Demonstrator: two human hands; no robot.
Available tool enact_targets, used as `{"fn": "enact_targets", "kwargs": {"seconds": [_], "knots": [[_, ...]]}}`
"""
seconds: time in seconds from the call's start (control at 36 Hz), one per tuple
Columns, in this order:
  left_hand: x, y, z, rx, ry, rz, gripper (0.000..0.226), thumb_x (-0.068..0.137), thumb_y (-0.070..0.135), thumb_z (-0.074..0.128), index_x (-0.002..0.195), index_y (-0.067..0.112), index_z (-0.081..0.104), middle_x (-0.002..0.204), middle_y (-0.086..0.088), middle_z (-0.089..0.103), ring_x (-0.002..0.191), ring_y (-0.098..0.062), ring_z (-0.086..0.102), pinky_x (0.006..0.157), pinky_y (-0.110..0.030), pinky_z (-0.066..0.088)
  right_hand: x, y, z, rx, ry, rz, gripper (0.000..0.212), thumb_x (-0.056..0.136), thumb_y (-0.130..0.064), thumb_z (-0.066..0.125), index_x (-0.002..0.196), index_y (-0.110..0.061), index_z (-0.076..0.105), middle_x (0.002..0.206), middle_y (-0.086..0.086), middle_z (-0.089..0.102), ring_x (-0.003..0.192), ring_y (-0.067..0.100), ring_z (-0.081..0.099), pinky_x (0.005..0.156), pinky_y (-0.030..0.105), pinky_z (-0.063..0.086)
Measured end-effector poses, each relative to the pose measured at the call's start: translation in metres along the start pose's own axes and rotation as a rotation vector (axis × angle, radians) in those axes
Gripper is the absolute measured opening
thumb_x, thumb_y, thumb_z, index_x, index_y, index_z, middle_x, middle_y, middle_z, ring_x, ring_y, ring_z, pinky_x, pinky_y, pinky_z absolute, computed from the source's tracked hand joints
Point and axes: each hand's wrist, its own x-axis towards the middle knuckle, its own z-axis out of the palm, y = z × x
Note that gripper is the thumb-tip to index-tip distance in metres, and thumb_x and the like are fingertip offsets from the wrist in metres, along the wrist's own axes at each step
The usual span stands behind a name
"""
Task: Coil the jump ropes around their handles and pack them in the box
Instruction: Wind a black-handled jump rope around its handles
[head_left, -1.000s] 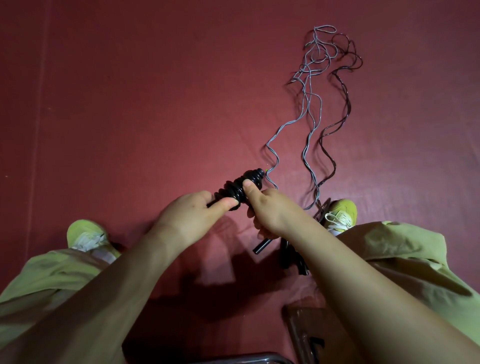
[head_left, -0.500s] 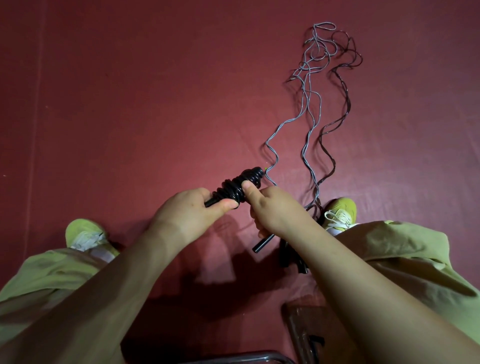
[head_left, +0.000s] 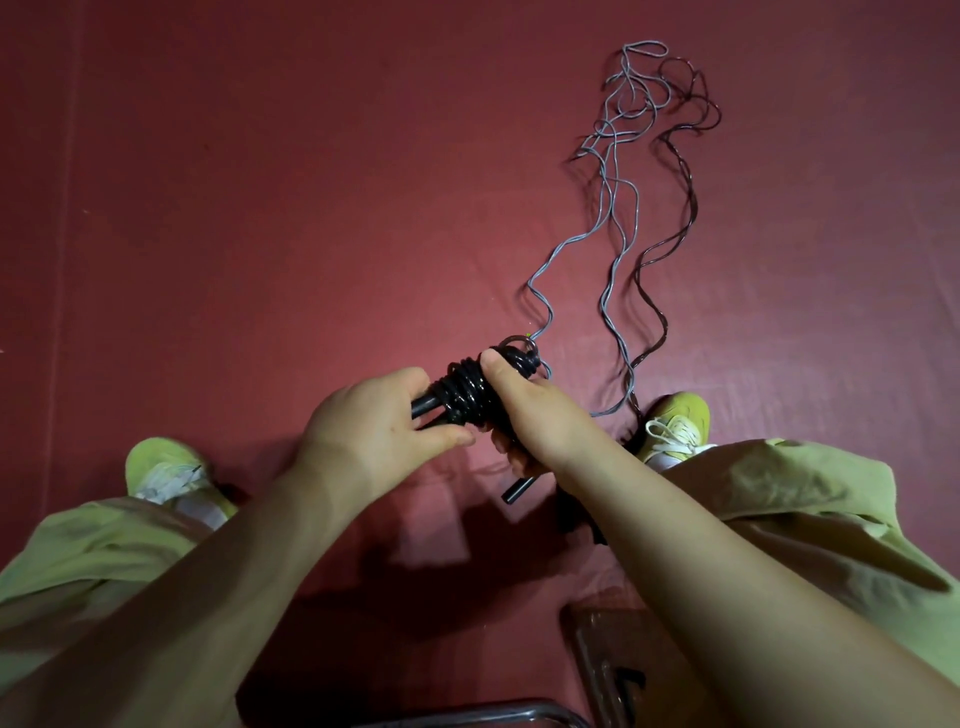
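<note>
A black jump rope bundle (head_left: 464, 391), its cord wound in tight loops around black handles, is held in front of me above the floor. My left hand (head_left: 371, 431) grips the near end of the handles, thumb stretched under the coil. My right hand (head_left: 524, 410) grips the far side, thumb pressed on the top loops. One black handle end (head_left: 517, 491) sticks out below my right hand. Loose grey ropes (head_left: 613, 208) and a dark rope (head_left: 675, 218) trail in wavy lines over the red floor. The box (head_left: 587, 654) shows partly at the bottom right, behind my right forearm.
My legs in light green trousers and green shoes (head_left: 675, 423) frame the scene left and right. A metal tube (head_left: 493, 713) crosses the bottom edge. More dark handles (head_left: 569, 517) lie on the floor under my right forearm.
The coiled bundle has shifted slightly left and nearer to me. My left thumb has slid under the coil and my right thumb sits further along the loops.
</note>
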Motion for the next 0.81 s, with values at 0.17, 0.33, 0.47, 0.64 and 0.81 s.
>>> {"fn": "enact_targets", "kwargs": {"seconds": [0.17, 0.33, 0.47, 0.64, 0.81], "knots": [[-0.001, 0.006, -0.008, -1.009, -0.516, -0.305, 0.076, 0.066, 0.085, 0.045, 0.086, 0.015, 0.064, 0.07, -0.006, 0.069, 0.061, -0.019, 0.063, 0.076, -0.039, 0.048, -0.003, -0.008, -0.008, 0.119, 0.036, -0.107, 0.042, 0.096, -0.047, 0.044, 0.069, -0.016, 0.054, 0.052, -0.002, 0.049, 0.048, 0.015, 0.044, 0.056, 0.029, 0.039], [-0.006, 0.007, -0.015, -1.31, -0.834, -0.334, 0.071, 0.07, 0.074, 0.029, 0.068, 0.014, 0.068, 0.048, 0.002, 0.042, 0.038, -0.01, 0.037, 0.05, -0.026, 0.04, -0.007, -0.015, -0.011, 0.118, -0.083, -0.246, 0.046, 0.081, -0.054, 0.037, 0.075, -0.012, 0.055, 0.059, 0.002, 0.051, 0.059, 0.019, 0.047, 0.062, 0.034, 0.04], [-0.004, 0.004, -0.013, -1.211, -0.736, -0.33, 0.063, 0.069, 0.072, 0.038, 0.076, 0.012, 0.057, 0.049, 0.004, 0.036, 0.038, -0.008, 0.031, 0.053, -0.026, 0.042, -0.008, -0.014, -0.019, -0.022, -0.12, -0.231, 0.057, 0.099, -0.054, 0.032, 0.069, -0.011, 0.054, 0.061, 0.002, 0.05, 0.055, 0.017, 0.046, 0.053, 0.028, 0.042], [-0.005, 0.007, -0.011, -1.056, -0.649, -0.282, 0.064, 0.066, 0.073, 0.039, 0.078, 0.012, 0.056, 0.048, 0.006, 0.039, 0.039, -0.008, 0.032, 0.057, -0.025, 0.045, -0.006, -0.012, -0.025, -0.183, -0.072, -0.171, 0.065, 0.096, -0.059, 0.031, 0.076, -0.007, 0.064, 0.056, 0.001, 0.055, 0.048, 0.016, 0.049, 0.056, 0.028, 0.043], [-0.001, 0.007, -0.008, -0.919, -0.452, -0.265, 0.059, 0.066, 0.068, 0.043, 0.074, 0.012, 0.061, 0.046, 0.006, 0.045, 0.04, -0.01, 0.038, 0.061, -0.029, 0.045, -0.009, -0.012, -0.025, -0.324, 0.08, -0.178, 0.068, 0.094, -0.062, 0.034, 0.054, -0.013, 0.058, 0.037, -0.006, 0.047, 0.048, 0.012, 0.049, 0.057, 0.028, 0.037]]}}
